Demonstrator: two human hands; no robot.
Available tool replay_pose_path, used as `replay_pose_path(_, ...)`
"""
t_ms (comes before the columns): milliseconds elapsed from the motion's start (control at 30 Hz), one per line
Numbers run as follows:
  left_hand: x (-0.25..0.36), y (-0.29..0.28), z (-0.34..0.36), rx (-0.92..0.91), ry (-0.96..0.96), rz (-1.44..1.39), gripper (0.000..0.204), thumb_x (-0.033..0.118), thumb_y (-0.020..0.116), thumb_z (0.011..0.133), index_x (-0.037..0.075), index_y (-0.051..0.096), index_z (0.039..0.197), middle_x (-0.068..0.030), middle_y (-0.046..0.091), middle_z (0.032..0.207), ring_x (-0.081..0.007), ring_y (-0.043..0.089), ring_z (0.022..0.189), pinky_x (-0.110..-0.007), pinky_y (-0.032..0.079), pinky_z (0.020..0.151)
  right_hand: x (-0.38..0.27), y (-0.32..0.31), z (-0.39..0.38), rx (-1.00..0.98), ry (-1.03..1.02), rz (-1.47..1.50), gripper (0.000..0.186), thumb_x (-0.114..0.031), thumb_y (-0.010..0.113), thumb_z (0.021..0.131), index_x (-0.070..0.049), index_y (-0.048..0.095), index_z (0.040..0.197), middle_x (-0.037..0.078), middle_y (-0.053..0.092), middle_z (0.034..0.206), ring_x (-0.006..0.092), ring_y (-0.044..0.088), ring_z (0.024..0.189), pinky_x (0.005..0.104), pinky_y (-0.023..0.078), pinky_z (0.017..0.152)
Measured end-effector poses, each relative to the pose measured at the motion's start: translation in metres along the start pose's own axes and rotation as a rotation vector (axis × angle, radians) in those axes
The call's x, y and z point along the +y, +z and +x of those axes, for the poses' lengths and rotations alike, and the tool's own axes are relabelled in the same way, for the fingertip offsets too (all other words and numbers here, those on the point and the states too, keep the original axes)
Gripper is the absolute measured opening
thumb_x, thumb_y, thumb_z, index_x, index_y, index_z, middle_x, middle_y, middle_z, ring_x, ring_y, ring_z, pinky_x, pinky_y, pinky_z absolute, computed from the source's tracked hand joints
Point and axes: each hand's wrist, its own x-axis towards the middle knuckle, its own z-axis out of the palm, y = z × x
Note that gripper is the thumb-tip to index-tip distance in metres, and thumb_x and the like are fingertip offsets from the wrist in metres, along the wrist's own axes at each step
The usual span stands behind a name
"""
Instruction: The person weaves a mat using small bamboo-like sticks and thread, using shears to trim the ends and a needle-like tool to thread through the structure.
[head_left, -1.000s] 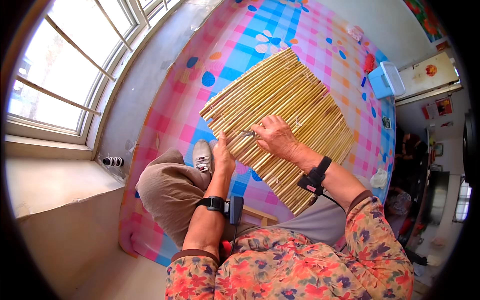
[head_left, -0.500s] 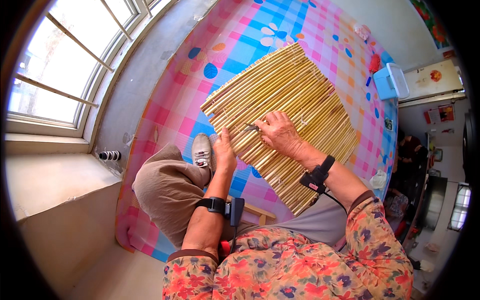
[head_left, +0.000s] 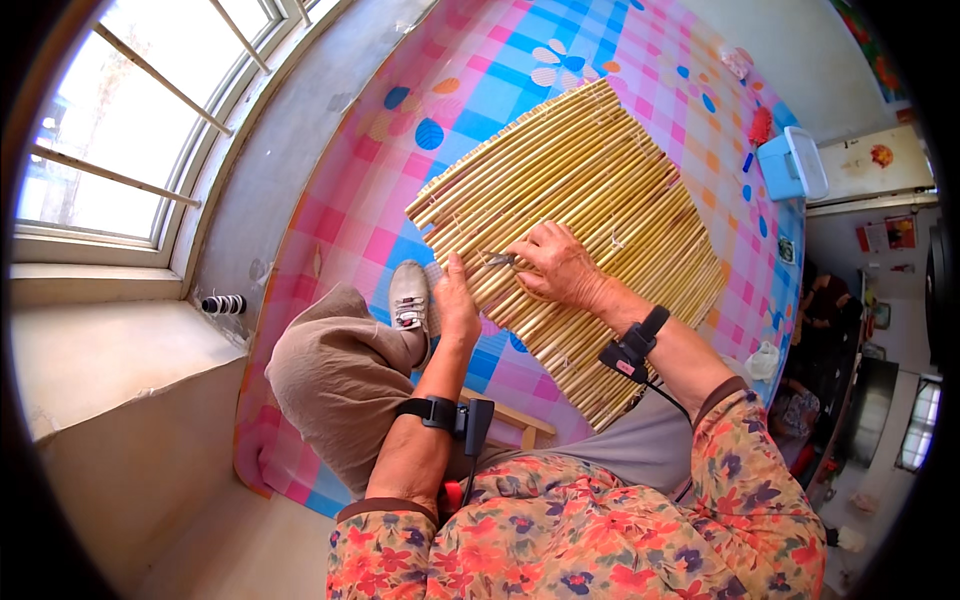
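Note:
A mat of straw-coloured reed sticks point(head_left: 590, 170), tied with thread, lies slanted before me, its lower corner against my lap. At its near left edge my left hand point(head_left: 457, 305) is closed, thumb on top and the other fingers hidden underneath. My right hand point(head_left: 562, 268) rests over the sticks, closed around small dark metal snips point(head_left: 499, 260). Their blades point left, toward my left thumb, low over the edge of the mat. The handles are hidden in my right fingers.
Beneath the mat spreads a pink and blue checked sheet point(head_left: 350, 215). A wooden stool point(head_left: 510, 418) shows by my legs. At the right stand a light blue tub point(head_left: 780, 165) and a white plastic bag point(head_left: 762, 362). A barred window point(head_left: 120, 120) is on the left.
The blades of the snips look closer together than before. Both hands stay at nearly the same place on the mat; the whole view has shifted slightly.

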Motion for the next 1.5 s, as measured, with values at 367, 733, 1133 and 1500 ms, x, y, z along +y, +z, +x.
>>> replay_pose_path(367,0.018,0.007,-0.007,-0.014,-0.059,-0.124,0.056,0.045,0.048,0.099,-0.001,0.047,0.131,-0.0156,0.060,0.124,-0.0262,0.061,0.110,-0.040,0.050,0.094,0.003,-0.017,0.004,0.200,0.396,0.386,0.037,-0.014,0.071,0.079,-0.010,0.063,0.114,0.008,0.056,0.089,0.0209,0.060,0.084,0.0331,0.053,0.078)
replay_pose_path(733,0.023,0.001,0.001,-0.031,0.026,-0.140,0.030,0.024,0.053,0.099,0.001,0.055,0.118,-0.0105,0.064,0.113,-0.0190,0.064,0.097,-0.034,0.053,0.085,-0.004,0.001,0.026,0.104,0.193,0.006,0.036,-0.014,0.071,0.074,-0.008,0.063,0.109,0.012,0.056,0.091,0.0295,0.057,0.091,0.0399,0.050,0.080)
replay_pose_path(1133,0.023,0.002,0.001,0.018,0.022,-0.128,0.033,0.029,0.053,0.099,0.001,0.056,0.116,-0.0100,0.065,0.111,-0.0186,0.065,0.096,-0.033,0.053,0.084,-0.003,0.012,0.034,0.093,0.120,-0.165,0.033,-0.012,0.070,0.075,-0.007,0.064,0.108,0.011,0.056,0.091,0.0288,0.057,0.090,0.0395,0.049,0.081)
replay_pose_path(1500,0.035,0.013,-0.006,0.033,0.031,-0.042,0.045,0.037,0.048,0.100,-0.003,0.054,0.122,-0.0135,0.063,0.113,-0.0203,0.064,0.096,-0.033,0.053,0.084,0.001,0.013,0.042,0.089,0.116,0.048,0.033,-0.012,0.069,0.070,-0.008,0.067,0.103,0.010,0.057,0.088,0.0278,0.058,0.089,0.0383,0.050,0.081)
